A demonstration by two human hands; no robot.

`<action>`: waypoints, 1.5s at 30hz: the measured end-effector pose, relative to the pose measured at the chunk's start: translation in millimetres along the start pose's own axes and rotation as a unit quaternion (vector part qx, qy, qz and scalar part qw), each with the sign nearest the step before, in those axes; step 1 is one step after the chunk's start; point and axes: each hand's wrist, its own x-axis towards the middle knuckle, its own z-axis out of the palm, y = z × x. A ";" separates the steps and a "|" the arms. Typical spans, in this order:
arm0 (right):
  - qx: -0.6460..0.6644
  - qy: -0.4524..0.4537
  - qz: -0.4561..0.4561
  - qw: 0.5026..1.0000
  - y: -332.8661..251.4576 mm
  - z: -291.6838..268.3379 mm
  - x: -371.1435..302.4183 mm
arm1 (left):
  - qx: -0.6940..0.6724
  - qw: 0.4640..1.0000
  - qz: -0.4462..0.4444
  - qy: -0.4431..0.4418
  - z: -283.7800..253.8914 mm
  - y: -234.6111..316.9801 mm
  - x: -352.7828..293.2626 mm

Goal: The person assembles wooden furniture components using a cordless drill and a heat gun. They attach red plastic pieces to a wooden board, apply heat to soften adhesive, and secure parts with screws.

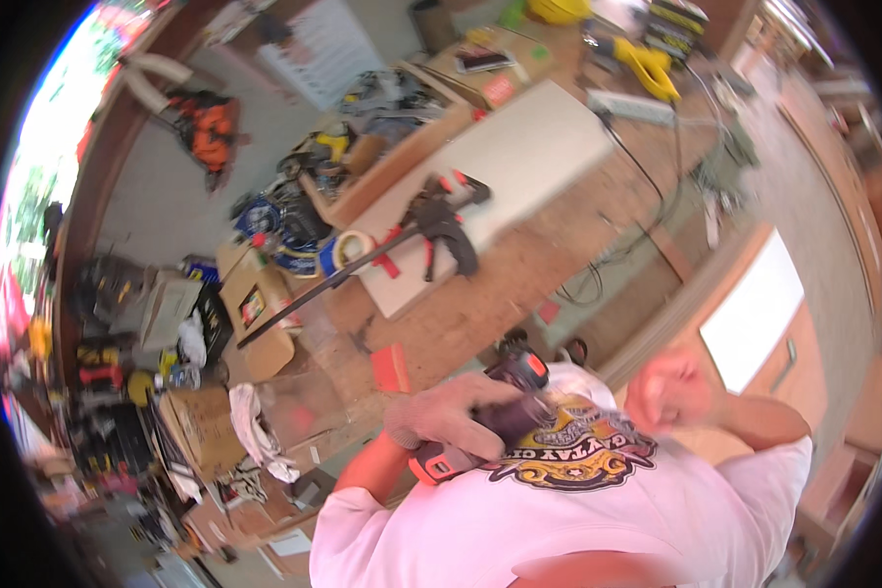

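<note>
My left hand (446, 416), in a pale glove, is wrapped round a black-and-red cordless power tool (513, 419), which looks like a drill, held close in front of my shirt. The glove hides part of its grip. My right hand (671, 390) is bare and raised in front of the right side of my chest. Its fingers are curled in; blur hides what, if anything, is between them. Beyond both hands, a black bar clamp (446, 230) with red parts lies across a pale board (519, 157) on the wooden workbench (549, 240).
A tape roll (346, 252) and a red piece (390, 368) lie on the bench. A wooden tray (392, 167) of tools stands behind the clamp. A yellow-handled tool (647, 69) and a power strip (630, 106) sit far right. A wooden panel with a white sheet (755, 309) is at right.
</note>
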 end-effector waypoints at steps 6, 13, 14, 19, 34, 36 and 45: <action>-0.103 0.320 -0.208 0.919 -8.1 -67.9 41.0 | -0.139 0.987 0.037 0.075 -21.6 -8.3 25.2; -0.173 0.301 -0.183 0.920 23.6 -71.7 63.1 | -0.065 0.997 0.013 0.039 -38.2 10.5 59.4; -0.198 0.279 -0.203 0.918 25.6 -65.6 67.2 | -0.076 0.997 -0.006 0.026 -38.4 14.0 61.8; -0.485 0.103 -0.260 0.829 5.0 -44.2 64.0 | -0.076 0.993 -0.070 -0.062 -40.3 21.2 61.8; -0.542 -0.033 -0.117 0.832 20.9 -9.8 32.5 | 0.108 0.970 -0.067 -0.208 -17.4 46.3 40.5; -0.444 -0.074 0.006 0.893 20.2 -9.0 36.8 | 0.125 0.974 -0.044 -0.185 -14.5 37.4 34.3; 0.059 0.071 -0.071 0.993 65.8 -5.5 48.2 | 0.168 0.982 0.075 -0.035 -20.5 -15.8 29.7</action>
